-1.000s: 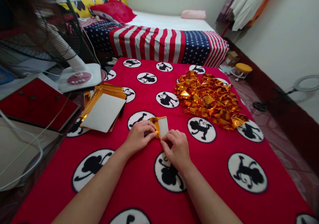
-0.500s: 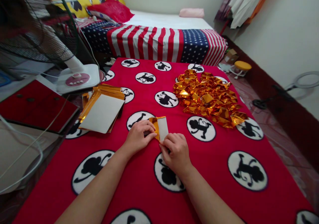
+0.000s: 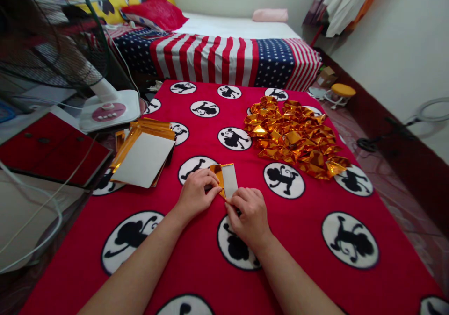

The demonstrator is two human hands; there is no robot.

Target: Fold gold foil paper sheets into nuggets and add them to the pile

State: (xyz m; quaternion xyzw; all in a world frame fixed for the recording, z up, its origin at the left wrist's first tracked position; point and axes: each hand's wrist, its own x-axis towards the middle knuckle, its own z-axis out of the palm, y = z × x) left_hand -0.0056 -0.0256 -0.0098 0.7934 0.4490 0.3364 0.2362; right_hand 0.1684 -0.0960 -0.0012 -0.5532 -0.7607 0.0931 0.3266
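Note:
A partly folded sheet of gold foil paper point(image 3: 229, 178), its pale back showing on the right, lies on the red cloth in front of me. My left hand point(image 3: 198, 189) pinches its gold left edge between thumb and fingers. At the lower right corner, the thumb and fingertips of my right hand point(image 3: 249, 212) close on the paper. To the left rests a stack of flat gold foil sheets point(image 3: 143, 158), pale side up on top. Folded gold foil pieces point(image 3: 294, 137) sit in a heap at the right.
The red cloth point(image 3: 294, 231) bears black monkey figures in white circles. At the left stand a fan point(image 3: 108, 109) and a red-topped box point(image 3: 52, 146) with white cables over it. Behind is a bed point(image 3: 217, 58); a yellow-topped stool point(image 3: 343, 89) is on the floor at right.
Almost nothing differs. Both hands keep their grip on the gold foil paper, with only a very slight shift of the fingers and the view.

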